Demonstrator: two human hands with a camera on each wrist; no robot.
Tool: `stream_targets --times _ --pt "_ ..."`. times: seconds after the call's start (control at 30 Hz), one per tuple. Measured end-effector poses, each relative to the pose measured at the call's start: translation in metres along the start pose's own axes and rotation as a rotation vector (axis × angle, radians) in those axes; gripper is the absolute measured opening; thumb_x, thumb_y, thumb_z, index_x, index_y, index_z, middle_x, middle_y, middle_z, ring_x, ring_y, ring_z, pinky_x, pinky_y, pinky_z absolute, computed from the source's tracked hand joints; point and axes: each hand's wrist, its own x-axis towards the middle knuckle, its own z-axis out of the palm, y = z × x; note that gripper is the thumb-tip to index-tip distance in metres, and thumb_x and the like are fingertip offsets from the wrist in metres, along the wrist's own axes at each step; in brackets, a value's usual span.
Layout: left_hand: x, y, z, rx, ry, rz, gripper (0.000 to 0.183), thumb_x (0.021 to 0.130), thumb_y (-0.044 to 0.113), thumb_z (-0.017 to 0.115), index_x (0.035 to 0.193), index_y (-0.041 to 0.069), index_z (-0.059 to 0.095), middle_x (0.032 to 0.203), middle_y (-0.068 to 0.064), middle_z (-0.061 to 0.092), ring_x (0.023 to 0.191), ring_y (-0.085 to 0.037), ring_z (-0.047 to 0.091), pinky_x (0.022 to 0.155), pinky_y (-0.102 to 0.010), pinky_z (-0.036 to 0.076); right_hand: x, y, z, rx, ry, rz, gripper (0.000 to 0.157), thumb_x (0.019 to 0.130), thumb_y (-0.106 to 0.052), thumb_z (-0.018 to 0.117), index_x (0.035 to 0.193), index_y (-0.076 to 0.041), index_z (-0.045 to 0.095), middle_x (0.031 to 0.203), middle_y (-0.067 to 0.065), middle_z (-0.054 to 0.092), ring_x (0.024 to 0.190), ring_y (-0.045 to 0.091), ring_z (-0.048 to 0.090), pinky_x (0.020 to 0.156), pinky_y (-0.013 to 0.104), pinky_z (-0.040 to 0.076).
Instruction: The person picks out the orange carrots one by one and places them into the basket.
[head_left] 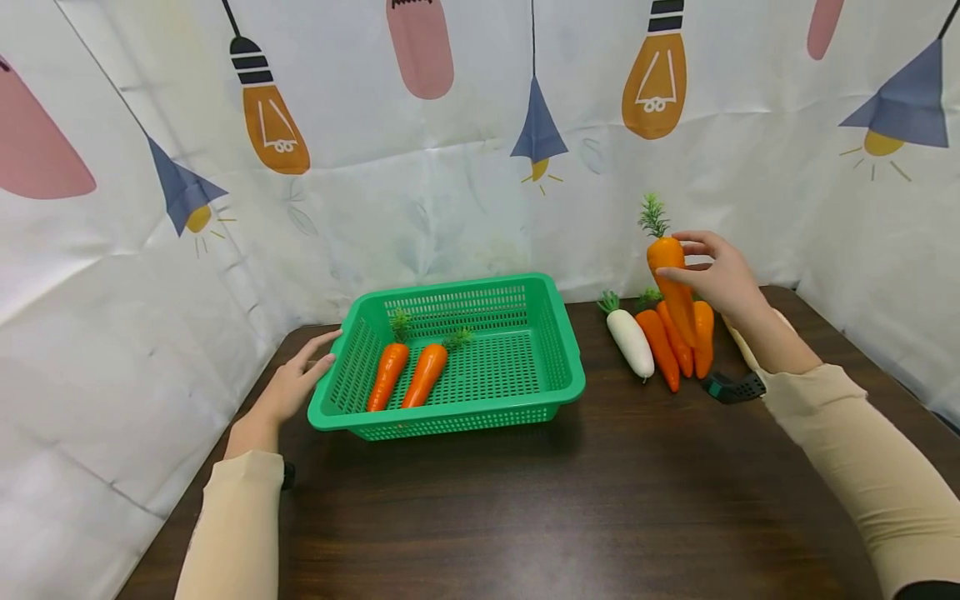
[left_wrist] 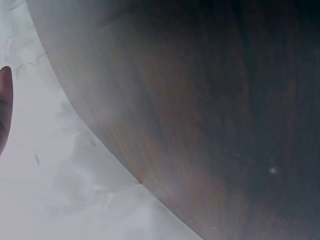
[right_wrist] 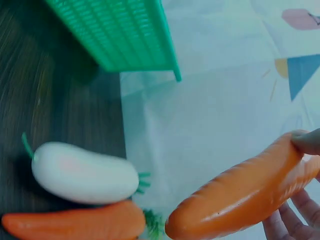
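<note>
My right hand [head_left: 716,275] pinches an orange carrot [head_left: 672,292] with a green leafy top between thumb and fingers, raised above the vegetables at the right. The right wrist view shows that carrot [right_wrist: 240,195] close up, tip toward the camera. At the left, my left hand [head_left: 288,383] has its fingers extended at the left rim of a green plastic basket [head_left: 450,422]. Two carrots [head_left: 388,375] with leafy tops lie in the basket's left half. Only a bit of a finger [left_wrist: 5,107] shows in the left wrist view.
Right of the basket, a white radish [head_left: 630,342] lies beside several orange carrots [head_left: 658,350] on the dark wooden table [head_left: 525,517]. A pale long thing [head_left: 741,343] is partly hidden behind the right forearm. A printed white cloth [head_left: 465,208] hangs behind the table.
</note>
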Motion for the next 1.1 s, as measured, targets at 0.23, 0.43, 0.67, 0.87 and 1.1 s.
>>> stream_targets --times 0.23,0.43,0.67,0.87,1.1 --pt "0.001 -0.002 0.000 0.010 -0.001 0.003 0.059 0.112 0.040 0.039 0.165 0.017 0.026 0.146 -0.037 0.045 0.129 -0.055 0.049 0.096 -0.074 0.040 0.000 -0.016 0.008 0.002 -0.023 -0.039 0.072 0.098 -0.035 0.072 0.158 -0.010 0.040 0.153 0.023 0.039 0.128 0.042 0.050 0.079 0.027 0.051" --pt "0.000 -0.002 -0.001 0.005 0.000 -0.001 0.059 0.112 0.040 0.039 0.165 0.018 0.026 0.146 -0.037 0.046 0.129 -0.055 0.049 0.096 -0.073 0.041 0.005 -0.021 0.016 0.032 -0.050 -0.050 0.071 0.097 -0.032 0.074 0.157 -0.012 0.041 0.153 0.021 0.040 0.128 0.041 0.050 0.083 0.032 0.052" --pt "0.000 -0.001 0.000 0.000 0.009 -0.002 0.059 0.112 0.040 0.040 0.164 0.017 0.027 0.144 -0.037 0.048 0.128 -0.055 0.051 0.096 -0.072 0.042 0.009 -0.032 0.028 0.070 -0.093 -0.060 0.067 0.097 -0.028 0.074 0.155 -0.012 0.043 0.151 0.020 0.042 0.127 0.040 0.051 0.082 0.030 0.054" --pt "0.000 -0.002 0.000 0.001 0.014 -0.004 0.059 0.112 0.040 0.040 0.164 0.017 0.028 0.141 -0.037 0.050 0.125 -0.054 0.053 0.096 -0.071 0.043 0.012 -0.045 0.037 0.098 -0.122 -0.067 0.066 0.098 -0.027 0.073 0.155 -0.012 0.044 0.149 0.019 0.044 0.125 0.038 0.052 0.090 0.038 0.053" --pt "0.000 -0.004 0.001 -0.001 0.017 -0.002 0.059 0.112 0.040 0.040 0.164 0.017 0.028 0.142 -0.037 0.050 0.126 -0.054 0.053 0.096 -0.071 0.043 0.018 -0.054 0.047 0.155 -0.162 -0.068 0.066 0.098 -0.022 0.072 0.156 -0.011 0.042 0.151 0.020 0.043 0.126 0.040 0.052 0.101 0.054 0.048"
